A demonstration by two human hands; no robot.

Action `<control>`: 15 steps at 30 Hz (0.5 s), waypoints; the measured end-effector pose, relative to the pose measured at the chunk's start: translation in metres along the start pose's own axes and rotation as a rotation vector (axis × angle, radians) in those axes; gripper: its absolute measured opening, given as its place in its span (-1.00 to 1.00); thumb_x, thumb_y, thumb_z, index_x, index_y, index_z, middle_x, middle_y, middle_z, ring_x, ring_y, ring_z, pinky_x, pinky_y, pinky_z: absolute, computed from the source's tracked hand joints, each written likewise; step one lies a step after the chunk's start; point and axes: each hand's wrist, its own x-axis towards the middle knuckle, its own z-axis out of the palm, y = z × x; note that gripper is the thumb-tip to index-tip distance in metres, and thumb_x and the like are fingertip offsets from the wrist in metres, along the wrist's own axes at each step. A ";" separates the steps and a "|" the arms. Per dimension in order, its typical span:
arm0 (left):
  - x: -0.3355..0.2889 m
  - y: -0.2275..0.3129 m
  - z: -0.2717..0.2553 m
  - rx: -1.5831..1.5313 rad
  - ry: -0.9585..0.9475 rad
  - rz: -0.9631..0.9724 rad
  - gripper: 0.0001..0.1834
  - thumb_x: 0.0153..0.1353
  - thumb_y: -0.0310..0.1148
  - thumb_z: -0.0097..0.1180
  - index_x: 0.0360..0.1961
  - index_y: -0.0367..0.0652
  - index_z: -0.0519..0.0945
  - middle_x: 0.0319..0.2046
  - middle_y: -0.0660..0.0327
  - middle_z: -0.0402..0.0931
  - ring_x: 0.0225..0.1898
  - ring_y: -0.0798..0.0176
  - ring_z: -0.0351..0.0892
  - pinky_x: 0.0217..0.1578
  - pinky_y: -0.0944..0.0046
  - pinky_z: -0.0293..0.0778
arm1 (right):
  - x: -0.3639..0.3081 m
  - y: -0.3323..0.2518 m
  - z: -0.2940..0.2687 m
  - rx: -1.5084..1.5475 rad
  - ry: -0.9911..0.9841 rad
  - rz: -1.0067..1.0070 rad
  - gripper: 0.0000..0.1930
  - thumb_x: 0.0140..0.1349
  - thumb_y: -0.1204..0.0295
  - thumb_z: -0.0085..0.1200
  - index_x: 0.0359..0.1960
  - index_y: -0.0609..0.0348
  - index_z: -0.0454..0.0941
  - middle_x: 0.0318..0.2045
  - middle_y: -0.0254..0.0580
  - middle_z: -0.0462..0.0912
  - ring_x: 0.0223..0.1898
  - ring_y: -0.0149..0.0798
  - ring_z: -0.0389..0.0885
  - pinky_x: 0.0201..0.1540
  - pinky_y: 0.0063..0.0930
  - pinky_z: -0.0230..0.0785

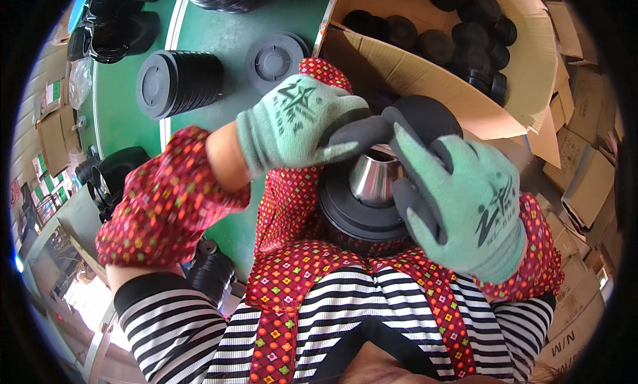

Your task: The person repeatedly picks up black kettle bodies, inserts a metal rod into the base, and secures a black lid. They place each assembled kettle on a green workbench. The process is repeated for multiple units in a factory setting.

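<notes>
Both my hands at the top of the cone

The silver cone (373, 180) is in front of my chest, over the black base (359, 213), with its wide end toward the base and me. Its narrower end points to the far side, in between my hands. Its long axis runs from near to far, slanting slightly right at the far end; from this view I cannot tell whether it stands truly upright or leans.

My left hand (302, 121) comes in from the left, fingers bent, dark fingertips reaching right above the cone's narrow end. My right hand (465, 199) is to the right, one finger stretched toward the far left and the thumb near the cone's side. I cannot tell whether either hand grips anything, because the fingers cover the spot where they meet.

That same spot hides most of the cone's far rim. The right hand also covers part of the base's right side, and the base's near edge runs into the shadow by my apron (286, 288). A black round piece (428, 118) lies just beyond my right fingers, partly behind them, so its full shape is hard to make out.

To the far right, the open carton (392, 62) holds black pieces (435, 47), cut off at the top edge. On the green table (229, 28) to the left, a stack (179, 85) lies on its side, and a disc (274, 57) lies flat to the right of it.
</notes>
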 end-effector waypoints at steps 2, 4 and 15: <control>0.009 -0.014 0.014 0.045 0.072 0.055 -0.32 -0.08 -0.16 0.29 0.10 -0.31 0.63 -0.10 -0.12 0.70 -0.09 -0.26 0.71 -0.02 -0.06 0.61 | -0.002 -0.004 -0.009 -0.037 -0.073 0.045 -0.24 0.17 0.23 0.33 0.46 0.13 0.46 -0.28 -0.08 0.50 -0.29 -0.02 0.56 -0.22 -0.08 0.39; 0.027 -0.033 0.032 0.003 0.279 0.207 -0.54 0.07 -0.16 0.34 -0.02 -0.17 0.71 -0.22 -0.03 0.72 -0.16 -0.18 0.73 -0.11 -0.02 0.64 | -0.003 -0.014 -0.011 -0.087 -0.067 0.102 -0.25 0.21 0.23 0.31 0.46 0.12 0.45 -0.27 -0.08 0.52 -0.29 -0.03 0.57 -0.22 -0.09 0.40; -0.055 -0.011 0.046 0.007 0.910 -0.013 -0.69 0.12 -0.32 0.43 -0.11 -0.18 0.75 -0.31 0.03 0.71 -0.28 -0.13 0.72 -0.20 0.05 0.63 | -0.026 -0.008 0.005 -0.147 0.434 -0.303 -0.18 0.11 0.04 0.40 0.42 0.07 0.51 0.44 0.13 0.40 0.43 0.27 0.33 0.52 0.31 0.03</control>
